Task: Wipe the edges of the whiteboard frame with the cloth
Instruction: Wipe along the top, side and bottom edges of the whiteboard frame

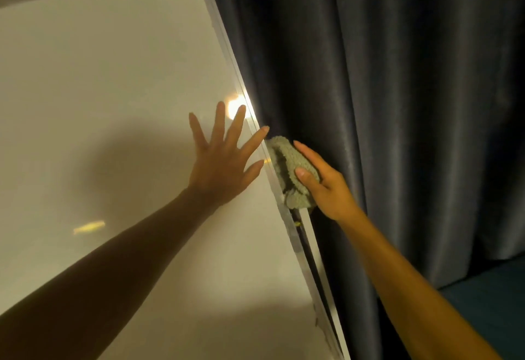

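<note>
We see the whiteboard (99,103) filling the left of the view, its pale surface slanting away, with a bright spot of reflected light near its right edge and a smaller yellow streak lower down. To its right hangs a dark curtain (397,103) in heavy folds, reaching down to a strip of dark floor (488,302) at the lower right. Between board and curtain runs the frame (298,234), a thin pale rail along the board's right side.

Our left hand (221,166) lies flat on the board just beside the frame, fingers straight and spread wide, grasping nothing; its forefinger tip reaches across the rail.

Our right hand (326,189) comes in from the curtain side and presses the cloth (287,172) against the frame's outer edge. The thumb lies over the front of the cloth and the forefinger stretches along its far side, so the cloth is pinched between them; we cannot see the other fingers. The cloth is a small grey-green fleecy wad, bunched over the rail just below the left forefinger tip.
</note>
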Tool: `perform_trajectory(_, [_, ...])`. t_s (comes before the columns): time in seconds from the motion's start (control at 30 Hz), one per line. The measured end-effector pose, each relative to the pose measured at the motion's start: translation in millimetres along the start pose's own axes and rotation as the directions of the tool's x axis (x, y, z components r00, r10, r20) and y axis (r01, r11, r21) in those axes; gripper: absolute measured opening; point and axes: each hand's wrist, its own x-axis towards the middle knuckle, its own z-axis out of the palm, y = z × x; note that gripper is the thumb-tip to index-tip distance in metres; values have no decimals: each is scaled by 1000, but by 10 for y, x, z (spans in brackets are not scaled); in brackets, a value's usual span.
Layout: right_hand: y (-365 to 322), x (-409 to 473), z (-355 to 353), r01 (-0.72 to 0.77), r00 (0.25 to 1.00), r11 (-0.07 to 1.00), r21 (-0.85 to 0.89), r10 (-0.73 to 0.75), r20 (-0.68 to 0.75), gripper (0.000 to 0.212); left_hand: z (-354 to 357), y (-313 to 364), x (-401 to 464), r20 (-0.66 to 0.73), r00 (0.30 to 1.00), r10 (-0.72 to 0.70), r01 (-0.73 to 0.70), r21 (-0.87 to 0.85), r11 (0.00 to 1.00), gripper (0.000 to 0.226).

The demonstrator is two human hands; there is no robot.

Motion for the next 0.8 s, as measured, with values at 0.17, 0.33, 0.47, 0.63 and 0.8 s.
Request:
perform_trajectory(0.17, [219,-264,39,-108,992,993,52,111,-51,42,192,70,30,-16,998,-56,57,37,998,87])
perform_trajectory(0.33, [215,-451,244,-93,988,994,64,100,-121,40,348,71,8,-73,995,-75,75,11,997,92])
perform_trajectory(0.47, [301,-655,450,-96,966,989,109,119,-228,40,448,89,-65,-79,995,-60,55,-57,997,92])
perform_trajectory(0.63, [441,-754,660,-77,956,988,130,110,-273,40,510,135,-212,-73,992,-105,99,-84,992,91])
perform_trajectory(0.8, [610,-922,741,-40,934,983,177,100,-343,37,523,175,-241,-117,988,-102,98,-39,994,87])
